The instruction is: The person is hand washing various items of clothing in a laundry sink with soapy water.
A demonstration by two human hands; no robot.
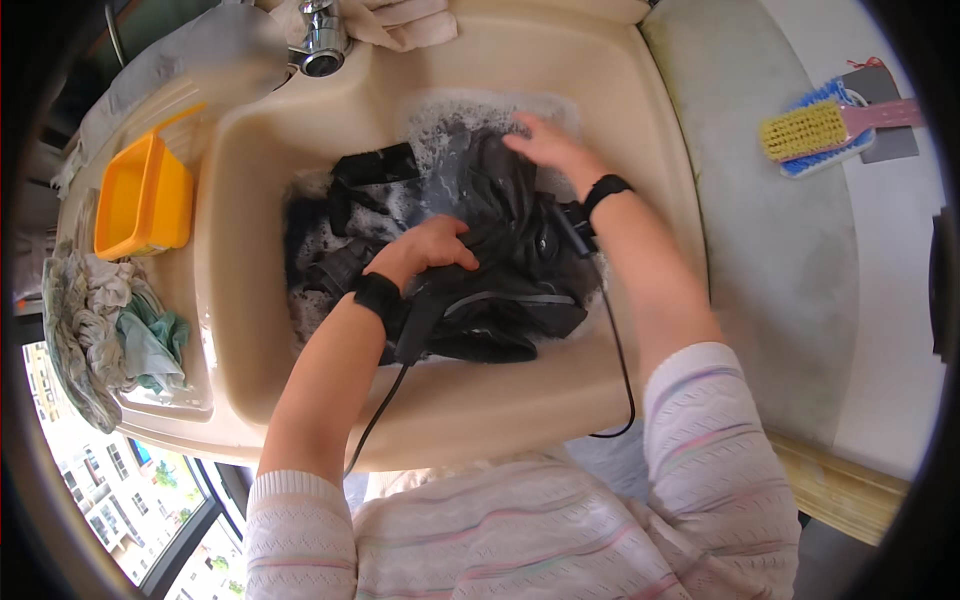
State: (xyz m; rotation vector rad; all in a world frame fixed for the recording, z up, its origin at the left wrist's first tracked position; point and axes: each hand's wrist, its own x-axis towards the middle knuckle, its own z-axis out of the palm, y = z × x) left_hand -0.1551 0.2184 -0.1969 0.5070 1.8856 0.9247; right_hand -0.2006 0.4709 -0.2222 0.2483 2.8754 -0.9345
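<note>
Dark wet garments [490,200] lie bunched in soapy water in a beige sink [400,410]. My left hand [435,248] is closed on the dark cloth near the middle of the pile, its fingers curled and partly sunk in the folds. Farther off, at the pile's far right edge, my right hand [548,142] grips the same dark garment with bent fingers. White suds [520,108] float at the far end of the water. Each wrist wears a black strap with a dark device and a cable. What lies under the surface is hidden.
A chrome faucet [322,45] stands at the far left of the sink. On the left ledge are a yellow plastic container [172,200] and crumpled cloths [110,320]. Scrubbing brushes [805,130] lie on the right counter. A pale cloth [410,22] hangs behind the faucet.
</note>
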